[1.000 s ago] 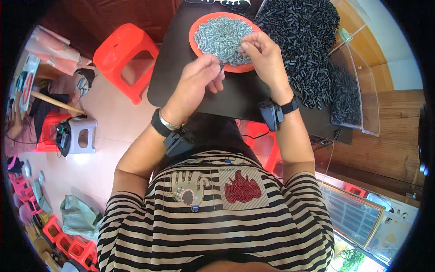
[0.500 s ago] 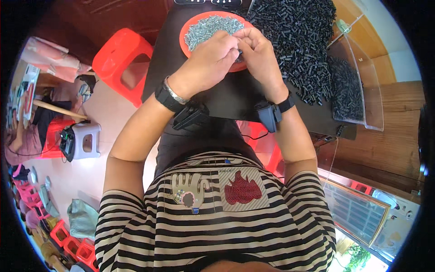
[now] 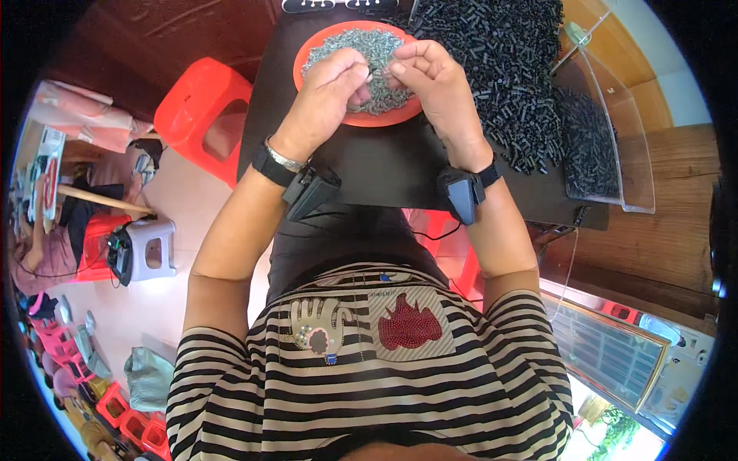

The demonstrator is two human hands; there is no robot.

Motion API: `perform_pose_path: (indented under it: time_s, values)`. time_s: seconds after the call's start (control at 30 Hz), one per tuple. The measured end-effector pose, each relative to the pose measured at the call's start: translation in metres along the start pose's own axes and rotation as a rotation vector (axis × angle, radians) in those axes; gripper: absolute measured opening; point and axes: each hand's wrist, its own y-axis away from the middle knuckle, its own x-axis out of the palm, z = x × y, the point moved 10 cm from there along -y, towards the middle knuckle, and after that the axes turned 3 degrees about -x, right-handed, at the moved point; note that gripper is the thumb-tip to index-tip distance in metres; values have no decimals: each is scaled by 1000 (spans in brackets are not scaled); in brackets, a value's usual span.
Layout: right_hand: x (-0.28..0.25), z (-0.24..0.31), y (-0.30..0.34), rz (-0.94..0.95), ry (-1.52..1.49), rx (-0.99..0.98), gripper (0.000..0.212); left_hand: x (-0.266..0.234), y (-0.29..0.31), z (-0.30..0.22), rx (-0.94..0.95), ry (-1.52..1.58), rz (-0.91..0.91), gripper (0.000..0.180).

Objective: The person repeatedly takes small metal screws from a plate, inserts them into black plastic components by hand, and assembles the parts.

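A red basin (image 3: 377, 120) full of small silvery metal pieces, like screws (image 3: 377, 46), stands on the dark table (image 3: 377, 169). Over its left side is my left hand (image 3: 327, 96), its thumb and fingers pinched together; whatever sits between them is too small to name. My right hand (image 3: 446, 88) hovers at the basin's right side, thumb and forefinger closed at the tips, and I cannot make out what they hold. The two hands are slightly apart. Right of the basin, a large heap of small black cylindrical parts (image 3: 507, 84) covers the tabletop.
A clear plastic bin (image 3: 636, 173) with more black parts lies at the table's right edge. On the left stands a red stool (image 3: 192, 115), with a grey stool (image 3: 154, 250) beyond it and part of another person (image 3: 34, 253). Wrist-worn devices (image 3: 461, 196) sit on both forearms.
My hands were together over the basin's right side, fingertips meeting around a small dark piece; they have separated. The left has shifted left, and the dark piece no longer shows.
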Motion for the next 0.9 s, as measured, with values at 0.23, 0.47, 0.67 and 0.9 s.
perform_pose_path:
  time_s: [0.23,0.47,0.67,0.9]
  values:
    - [-1,-4,0,-22,52,22,9,22,5,-29,326,-288,40,12]
    - [-1,-5,2,-19,262,8,10,26,10,-38,366,-399,0,8]
    - [7,0,4,14,224,13,11,23,13,-38,376,-394,-31,7]
    - [13,-4,4,87,90,57,10,18,6,-19,225,-311,5,13]
